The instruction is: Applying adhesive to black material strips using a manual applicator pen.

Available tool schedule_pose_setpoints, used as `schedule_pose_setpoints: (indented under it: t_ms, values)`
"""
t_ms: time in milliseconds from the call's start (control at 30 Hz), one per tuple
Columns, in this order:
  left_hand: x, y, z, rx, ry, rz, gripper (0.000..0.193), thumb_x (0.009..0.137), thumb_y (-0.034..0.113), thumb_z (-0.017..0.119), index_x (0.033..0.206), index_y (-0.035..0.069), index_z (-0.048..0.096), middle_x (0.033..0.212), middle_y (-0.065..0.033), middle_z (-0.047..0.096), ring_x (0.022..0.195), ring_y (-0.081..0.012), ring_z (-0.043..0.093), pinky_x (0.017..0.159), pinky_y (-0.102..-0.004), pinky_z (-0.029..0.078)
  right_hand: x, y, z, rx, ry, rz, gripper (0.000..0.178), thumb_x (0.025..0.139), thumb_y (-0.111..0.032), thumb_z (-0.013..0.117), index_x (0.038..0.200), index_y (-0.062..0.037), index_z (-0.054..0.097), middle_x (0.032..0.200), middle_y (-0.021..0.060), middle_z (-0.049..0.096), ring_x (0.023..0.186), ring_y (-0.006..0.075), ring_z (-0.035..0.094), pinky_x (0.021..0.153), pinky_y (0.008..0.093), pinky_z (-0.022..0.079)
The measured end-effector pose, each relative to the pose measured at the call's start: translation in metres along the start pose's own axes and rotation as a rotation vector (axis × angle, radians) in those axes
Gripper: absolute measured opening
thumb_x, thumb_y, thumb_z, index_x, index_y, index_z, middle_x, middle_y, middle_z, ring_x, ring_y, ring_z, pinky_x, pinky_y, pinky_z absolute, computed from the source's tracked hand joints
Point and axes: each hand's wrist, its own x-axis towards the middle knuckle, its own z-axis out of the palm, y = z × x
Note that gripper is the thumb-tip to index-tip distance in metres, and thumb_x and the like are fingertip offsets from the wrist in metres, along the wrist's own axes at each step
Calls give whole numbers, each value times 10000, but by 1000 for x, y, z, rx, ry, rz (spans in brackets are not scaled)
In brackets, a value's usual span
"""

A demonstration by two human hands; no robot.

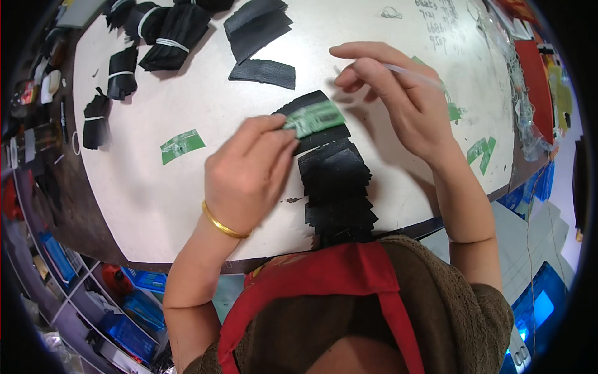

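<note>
My left hand (pixel 243 168), with a gold bangle at the wrist, pinches one end of a green strip (pixel 316 118) with pale smears. The strip lies over a curved black leather-like piece (pixel 305 100), which shows above and below it. Just to the right, my right hand (pixel 405 100) is raised over the table. A thin whitish pen-like stick (pixel 414 76) runs through its fingers, its narrow end pointing left; its exact kind is unclear. Nearer to me, overlapping black pieces (pixel 336 174) form a stack reaching the table's front edge.
Black bundles tied with white bands (pixel 171 43) lie at the far left. Loose black pieces (pixel 258 28) are at the back. Another green strip (pixel 182 146) rests left, and crossed green strips (pixel 483 153) lie right. Clear plastic (pixel 529 124) hangs around the white table's (pixel 143 206) right edge.
</note>
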Motion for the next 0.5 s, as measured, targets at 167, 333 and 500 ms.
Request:
schedule_pose_setpoints:
  t_ms: [167,333,500]
  values:
    - [-1,-10,7,64,48,-73,153,823,-25,807,960,8,747,1020,-115,731,743,-199,719,622,-286,571,-12,6,17,309,85,235,362,1086,-370,567,1236,-77,718,977,27,745,901,74,679,717,208,540]
    - [1,-10,9,69,40,-95,142,824,-31,804,949,6,747,1017,-111,731,736,-198,716,620,-286,568,-14,9,21,416,120,249,363,1098,-344,548,1217,-47,721,1005,44,737,890,63,668,712,193,525]
    - [3,-13,10,76,47,-76,159,815,-31,808,955,12,748,1005,-106,729,724,-201,712,618,-293,565,-9,15,21,214,86,80,294,1074,-277,573,1162,-48,736,987,71,745,828,132,698,709,248,543]
